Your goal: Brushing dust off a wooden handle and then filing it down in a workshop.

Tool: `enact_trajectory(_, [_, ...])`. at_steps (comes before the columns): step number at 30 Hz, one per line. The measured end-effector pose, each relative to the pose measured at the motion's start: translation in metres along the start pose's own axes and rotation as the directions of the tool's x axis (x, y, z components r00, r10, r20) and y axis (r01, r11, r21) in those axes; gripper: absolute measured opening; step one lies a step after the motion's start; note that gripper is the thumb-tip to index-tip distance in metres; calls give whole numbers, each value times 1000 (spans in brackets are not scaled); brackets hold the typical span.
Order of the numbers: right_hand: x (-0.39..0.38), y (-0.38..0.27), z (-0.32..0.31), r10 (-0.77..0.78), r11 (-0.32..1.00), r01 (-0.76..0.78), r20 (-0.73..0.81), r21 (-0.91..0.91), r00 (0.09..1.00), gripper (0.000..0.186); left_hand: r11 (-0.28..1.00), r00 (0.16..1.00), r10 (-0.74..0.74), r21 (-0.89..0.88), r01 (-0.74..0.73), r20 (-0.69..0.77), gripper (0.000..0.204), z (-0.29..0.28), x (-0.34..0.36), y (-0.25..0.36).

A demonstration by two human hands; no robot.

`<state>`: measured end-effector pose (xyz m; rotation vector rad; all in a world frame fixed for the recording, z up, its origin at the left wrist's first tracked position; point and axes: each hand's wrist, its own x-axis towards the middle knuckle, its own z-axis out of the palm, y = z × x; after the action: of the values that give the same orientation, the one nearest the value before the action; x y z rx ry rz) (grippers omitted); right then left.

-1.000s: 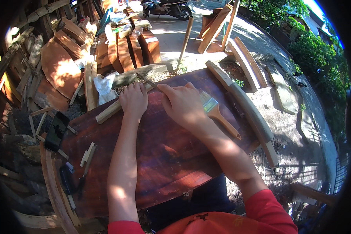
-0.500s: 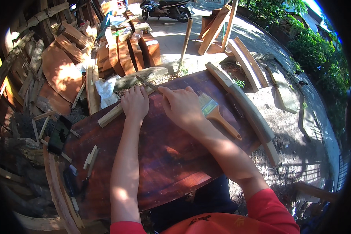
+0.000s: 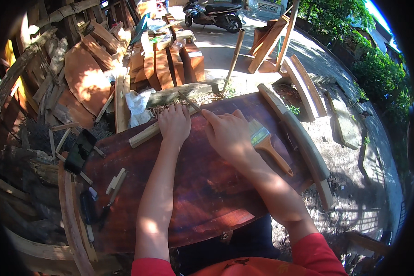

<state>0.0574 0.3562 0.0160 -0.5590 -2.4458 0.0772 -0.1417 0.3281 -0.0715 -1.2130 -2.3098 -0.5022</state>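
Observation:
At the far edge of a dark red-brown wooden tabletop point(image 3: 188, 184), my left hand point(image 3: 175, 123) is closed over a pale wooden strip point(image 3: 144, 135), its fingertips hidden beyond the knuckles. My right hand point(image 3: 228, 134) grips a thin, dark, pointed tool point(image 3: 188, 100) that slants away to the upper left, above the strip and beyond my left fingers. Whether its tip touches the wood I cannot tell. Just right of my right hand lies a wide paintbrush point(image 3: 275, 152) with a wooden handle.
A long curved wooden piece point(image 3: 303, 142) runs along the tabletop's right edge. At the left are a phone point(image 3: 80, 151), small wood offcuts point(image 3: 116, 181) and a dark tool point(image 3: 87, 206). Stacked timber point(image 3: 165, 64) stands beyond, with a motorbike point(image 3: 214, 16) farther back.
My view has shifted, so the whole scene sits lower and farther right. Both hands keep nearly the same place and grip on the strip and the tool.

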Motion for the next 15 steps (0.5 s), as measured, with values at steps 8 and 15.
enact_trajectory(8, [0, 7, 3, 20, 1000, -20, -61, -3, 998, 29, 998, 994, 12, -61, -5, 113, 38, -6, 2, 3])
enact_trajectory(15, [2, 2, 0, 8, 1000, -9, 46, 26, 999, 27, 999, 996, 21, -40, -18, 83, 38, -4, 1, 2])
